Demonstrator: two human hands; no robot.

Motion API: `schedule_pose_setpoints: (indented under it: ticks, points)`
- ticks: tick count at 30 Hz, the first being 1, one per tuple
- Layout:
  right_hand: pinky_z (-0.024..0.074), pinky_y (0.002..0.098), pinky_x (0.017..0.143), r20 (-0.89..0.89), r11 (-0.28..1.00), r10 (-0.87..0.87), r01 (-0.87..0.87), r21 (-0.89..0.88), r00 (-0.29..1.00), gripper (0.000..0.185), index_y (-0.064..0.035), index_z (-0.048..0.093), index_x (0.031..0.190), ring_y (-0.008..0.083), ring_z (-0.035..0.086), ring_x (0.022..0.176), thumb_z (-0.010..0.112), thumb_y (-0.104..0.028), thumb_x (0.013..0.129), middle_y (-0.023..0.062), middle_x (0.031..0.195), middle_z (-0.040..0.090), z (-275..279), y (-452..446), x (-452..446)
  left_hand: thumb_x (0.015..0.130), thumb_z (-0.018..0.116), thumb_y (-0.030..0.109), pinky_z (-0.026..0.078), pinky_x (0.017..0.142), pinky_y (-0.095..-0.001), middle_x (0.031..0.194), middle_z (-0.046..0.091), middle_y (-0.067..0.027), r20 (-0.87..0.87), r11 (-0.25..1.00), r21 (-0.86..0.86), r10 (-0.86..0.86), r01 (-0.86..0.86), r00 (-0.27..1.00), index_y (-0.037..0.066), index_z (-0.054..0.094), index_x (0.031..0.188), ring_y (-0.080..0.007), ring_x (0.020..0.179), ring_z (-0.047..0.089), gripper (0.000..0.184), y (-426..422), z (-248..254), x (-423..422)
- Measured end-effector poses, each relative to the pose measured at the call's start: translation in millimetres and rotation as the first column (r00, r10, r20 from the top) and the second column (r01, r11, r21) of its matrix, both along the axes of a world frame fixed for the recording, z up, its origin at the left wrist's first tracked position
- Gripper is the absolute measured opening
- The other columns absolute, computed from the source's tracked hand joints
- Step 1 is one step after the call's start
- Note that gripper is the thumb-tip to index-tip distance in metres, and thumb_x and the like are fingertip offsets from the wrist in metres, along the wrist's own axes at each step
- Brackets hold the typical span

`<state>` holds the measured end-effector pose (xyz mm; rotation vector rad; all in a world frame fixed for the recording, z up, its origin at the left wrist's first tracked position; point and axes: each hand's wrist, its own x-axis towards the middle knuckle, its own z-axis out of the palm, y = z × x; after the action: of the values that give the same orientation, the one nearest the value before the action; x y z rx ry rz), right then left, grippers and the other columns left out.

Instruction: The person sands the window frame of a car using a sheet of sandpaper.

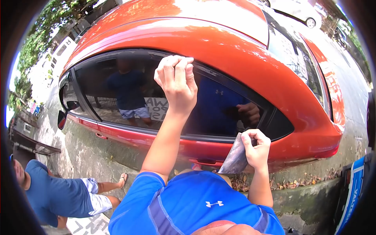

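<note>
My left hand (176,84) is raised in front of the upper edge of a dark car window (219,105), its fingers curled together. What they hold, if anything, is hidden. Lower down, my right hand (257,148) pinches a dark, shiny, film-like sheet (235,158) between thumb and fingers. The sheet hangs slanting down to the left, beside the lower edge of the rear window. The glass mirrors a blue shirt and a hand, along with a standing person. Both hands are close to the side of a red-orange car (231,45).
A person in a dark blue shirt (58,188) stands at the left, near a lettered white board (88,225). Dry leaves (290,182) lie along a low concrete ledge (309,199). A blue-and-white sign (354,192) is at the right. A white vehicle (297,11) stands behind.
</note>
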<state>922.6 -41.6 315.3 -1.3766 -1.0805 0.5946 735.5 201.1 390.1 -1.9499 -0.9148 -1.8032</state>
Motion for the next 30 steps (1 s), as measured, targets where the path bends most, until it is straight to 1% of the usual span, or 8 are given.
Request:
schedule_pose_setpoints:
  ticks: [7,12,16,19,23,25,27,30]
  points:
    - [0.0516,0.0241,0.075,0.007,0.999,0.044,-0.043,-0.029,0.999,0.012,0.002,0.076,0.1,0.0056,0.062,0.078,0.081,-0.009,0.103,0.0003,0.086,0.075,-17,-25,43,0.109,0.061,0.01,0.048,0.1,-0.0451,0.097,0.069,-0.0102,-0.017,0.907,-0.201,-0.382,0.371,0.924,0.006,0.064,0.089,-0.0319,0.106,0.068,0.02,-60,-29,-14]
    - [0.0481,0.023,0.072,0.011,0.999,0.046,-0.046,-0.007,0.999,0.01,0.0013,0.074,0.097,0.0042,0.059,0.077,0.078,-0.007,0.103,-0.002,0.083,0.07,-20,-41,63,0.099,0.077,0.014,0.054,0.095,-0.0444,0.094,0.07,-0.0043,-0.294,0.501,-0.638,-0.86,0.585,0.417,0.008,0.066,0.098,-0.026,0.099,0.072,0.012,-163,-70,-22]
    - [0.0422,0.0232,0.066,-0.049,0.998,0.069,-0.068,0.005,0.996,0.01,0.0022,0.072,0.095,0.0036,0.052,0.07,0.067,-0.004,0.102,-0.005,0.077,0.062,-19,-46,76,0.099,0.075,0.019,0.057,0.099,-0.0485,0.106,0.078,-0.0165,-0.347,0.329,-0.933,-0.93,-0.145,0.123,0.005,0.073,0.115,-0.0337,0.105,0.077,0.022,-193,-98,-90]
    - [0.0433,0.0229,0.066,0.039,0.998,0.056,-0.057,0.028,0.998,0.01,0.0017,0.071,0.093,0.0038,0.054,0.069,0.074,-0.007,0.098,-0.0044,0.075,0.063,-4,-45,66,0.096,0.075,0.017,0.061,0.096,-0.0514,0.116,0.08,-0.0195,-0.37,0.142,-0.762,-0.896,-0.632,0.246,0.008,0.076,0.128,-0.0384,0.11,0.078,0.033,-180,-58,-116]
    - [0.0445,0.0238,0.065,0.182,0.998,-0.018,0.007,0.063,0.983,0.019,0.0006,0.07,0.087,0.0049,0.055,0.069,0.083,-0.011,0.094,-0.0016,0.072,0.064,18,-31,39,0.096,0.079,0.012,0.061,0.091,-0.0481,0.101,0.079,-0.016,-0.328,0.413,-0.904,-0.835,0.11,0.443,0.007,0.075,0.113,-0.0383,0.103,0.076,0.018,-130,-41,-107]
    - [0.0443,0.0249,0.063,0.275,0.994,-0.054,0.025,0.11,0.96,0.023,0.0005,0.068,0.084,0.0058,0.055,0.067,0.086,-0.012,0.093,0.0006,0.07,0.064,35,-18,26,0.094,0.082,0.012,0.056,0.111,-0.0516,0.117,0.077,-0.0127,-0.473,0.779,-0.469,-0.619,0.416,0.627,0.005,0.076,0.119,-0.0345,0.122,0.073,0.026,-102,-32,-76]
    - [0.0446,0.0261,0.061,0.32,0.995,-0.05,0.02,0.097,0.946,0.024,0.0007,0.069,0.084,0.0069,0.056,0.065,0.086,-0.013,0.093,0.002,0.069,0.063,54,-7,13,0.1,0.078,0.023,0.036,0.131,-0.0554,0.158,0.062,-0.0163,-0.662,0.889,-0.347,-0.457,0.297,0.595,0.004,0.067,0.147,-0.033,0.155,0.052,0.051,-79,-12,-52]
    - [0.0484,0.0289,0.06,0.447,0.989,-0.102,0.041,0.144,0.889,0.026,-0.0001,0.07,0.084,0.0122,0.062,0.062,0.088,-0.017,0.092,0.0065,0.069,0.067,72,18,-5,0.105,0.071,0.042,0.026,0.137,-0.0545,0.172,0.052,-0.0099,-0.743,0.944,-0.219,-0.325,0.247,0.585,0.008,0.057,0.161,-0.0271,0.163,0.044,0.067,-44,-19,-40]
